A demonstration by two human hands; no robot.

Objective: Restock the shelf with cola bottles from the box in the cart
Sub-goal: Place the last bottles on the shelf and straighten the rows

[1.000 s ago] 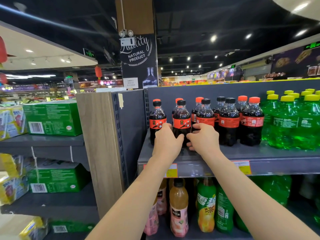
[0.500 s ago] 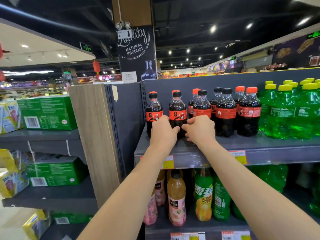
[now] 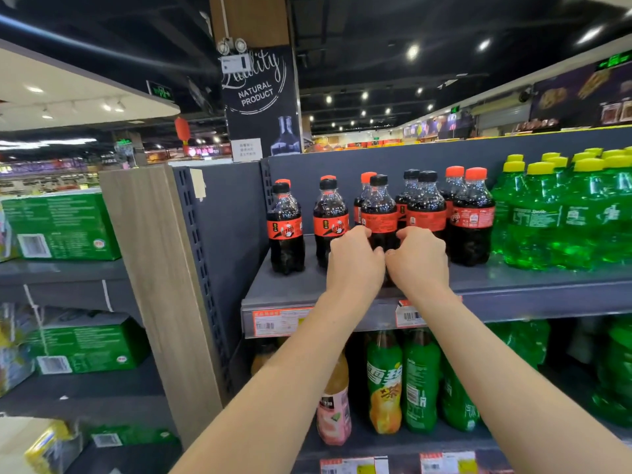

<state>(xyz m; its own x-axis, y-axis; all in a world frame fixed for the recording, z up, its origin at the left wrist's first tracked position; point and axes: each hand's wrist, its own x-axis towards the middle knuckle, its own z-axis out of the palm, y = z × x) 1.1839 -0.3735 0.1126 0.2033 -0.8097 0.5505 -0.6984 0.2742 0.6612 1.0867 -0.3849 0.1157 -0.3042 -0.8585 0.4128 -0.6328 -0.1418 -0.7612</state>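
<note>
Several cola bottles with red labels stand in a row on the grey upper shelf (image 3: 513, 280). Two of them, at the left (image 3: 285, 230) and beside it (image 3: 330, 227), stand free. My left hand (image 3: 354, 265) and my right hand (image 3: 419, 265) meet around the lower half of a black-capped cola bottle (image 3: 379, 213) in the front row, fingers curled against its sides. Its base is hidden behind my hands. The cart and the box are out of view.
Green soda bottles (image 3: 564, 217) fill the shelf to the right of the colas. Juice and tea bottles (image 3: 384, 381) stand on the shelf below. A wooden upright (image 3: 160, 285) bounds the shelf at the left, with green cartons (image 3: 61, 227) beyond it.
Both hands have shifted to the right along the front row, from around the second bottle to the third. The view has tilted slightly.
</note>
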